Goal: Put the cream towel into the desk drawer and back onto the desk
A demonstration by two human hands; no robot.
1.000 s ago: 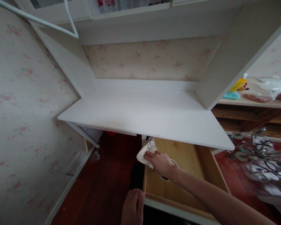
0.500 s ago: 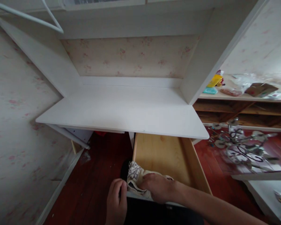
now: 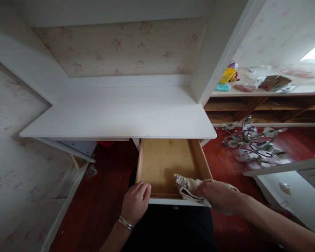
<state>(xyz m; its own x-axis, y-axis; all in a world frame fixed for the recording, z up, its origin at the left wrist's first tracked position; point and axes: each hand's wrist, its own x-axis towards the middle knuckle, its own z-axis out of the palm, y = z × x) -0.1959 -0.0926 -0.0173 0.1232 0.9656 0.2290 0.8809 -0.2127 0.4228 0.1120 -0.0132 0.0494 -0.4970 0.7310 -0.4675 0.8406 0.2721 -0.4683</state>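
A wooden drawer [image 3: 162,161] stands pulled out from under the white desk top [image 3: 120,115]. My left hand [image 3: 135,203] rests on the drawer's front left corner, its fingers curled over the rim. My right hand [image 3: 217,196] presses a patterned cloth [image 3: 186,185] against the drawer's front right inner edge, with its fingers closed on the cloth. The drawer's bottom is bare wood.
A floral-papered wall runs along the left. To the right, a wooden shelf unit [image 3: 265,105] carries a yellow item, a cardboard box and plastic bags. A metal chandelier [image 3: 252,140] lies on the red wooden floor. A white cabinet [image 3: 291,178] stands at the right.
My right hand slid the cloth from the drawer's left side, along the front edge, to its front right. My left hand moved onto the front left corner. The view tilted down.
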